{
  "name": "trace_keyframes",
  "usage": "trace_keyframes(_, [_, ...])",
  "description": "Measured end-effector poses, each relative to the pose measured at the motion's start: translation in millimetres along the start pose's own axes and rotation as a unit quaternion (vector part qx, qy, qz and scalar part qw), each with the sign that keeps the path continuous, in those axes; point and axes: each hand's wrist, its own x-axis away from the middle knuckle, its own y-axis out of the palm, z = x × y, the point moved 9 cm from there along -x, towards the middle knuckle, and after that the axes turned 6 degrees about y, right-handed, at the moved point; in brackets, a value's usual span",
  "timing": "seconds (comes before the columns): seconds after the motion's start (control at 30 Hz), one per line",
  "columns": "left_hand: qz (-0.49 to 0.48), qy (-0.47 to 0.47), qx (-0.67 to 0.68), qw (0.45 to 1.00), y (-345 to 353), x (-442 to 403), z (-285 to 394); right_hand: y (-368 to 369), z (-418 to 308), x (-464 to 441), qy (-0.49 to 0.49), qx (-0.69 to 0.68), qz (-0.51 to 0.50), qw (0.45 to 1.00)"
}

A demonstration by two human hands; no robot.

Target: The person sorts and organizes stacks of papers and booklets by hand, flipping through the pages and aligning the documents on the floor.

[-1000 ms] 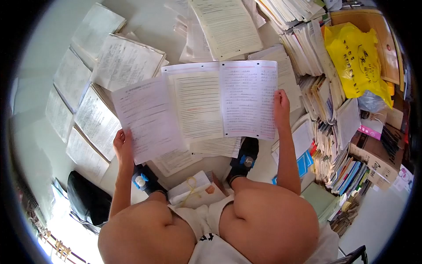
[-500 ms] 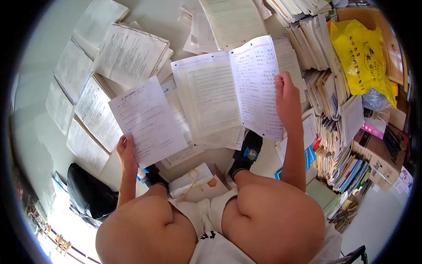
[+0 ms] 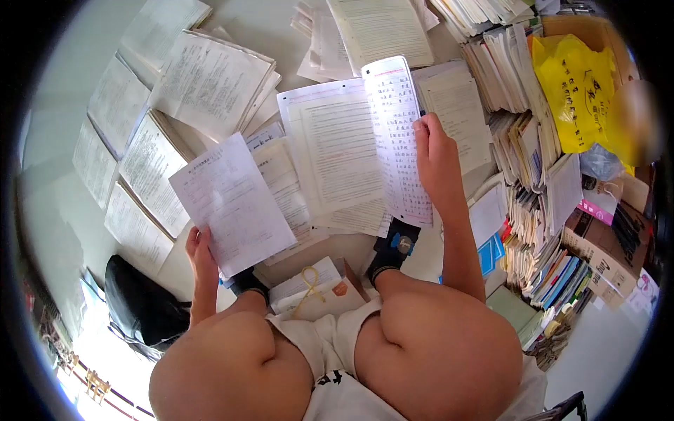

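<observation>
My left hand (image 3: 202, 254) is closed on the lower left edge of a printed paper sheet (image 3: 235, 203), which is held up off the floor. My right hand (image 3: 437, 151) grips the right edge of a folded answer sheet (image 3: 399, 140) covered in handwriting. This part stands raised and curled inward. Its left part (image 3: 295, 105) lies under a smaller yellowish printed sheet (image 3: 337, 154). More printed papers (image 3: 288, 182) lie beneath and between the two held sheets.
Stacks of printed papers (image 3: 210, 84) spread at the left. Upright piles of papers and booklets (image 3: 523, 147) line the right, beside a yellow plastic bag (image 3: 572, 91) and a cardboard box (image 3: 604, 252). A black bag (image 3: 144, 305) lies at left. A blurred round shape (image 3: 637, 123) shows at the right edge.
My right hand has moved left, folding the answer sheet's right part inward and narrowing it. The left-hand sheet has shifted slightly down and left. A blurred shape has appeared at the right edge.
</observation>
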Motion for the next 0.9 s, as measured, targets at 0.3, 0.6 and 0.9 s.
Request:
trace_keyframes(0.3, [-0.045,0.048,0.042,0.997,24,1,18,78,-14,20,-0.091,-0.07,-0.055,0.992])
trace_keyframes(0.6, [-0.097,0.047,-0.021,0.994,89,14,36,147,-26,74,0.029,-0.375,-0.378,0.846])
trace_keyframes(0.9, [-0.339,-0.019,-0.099,0.935,242,46,29,90,94,88,0.065,-0.348,-0.16,0.921])
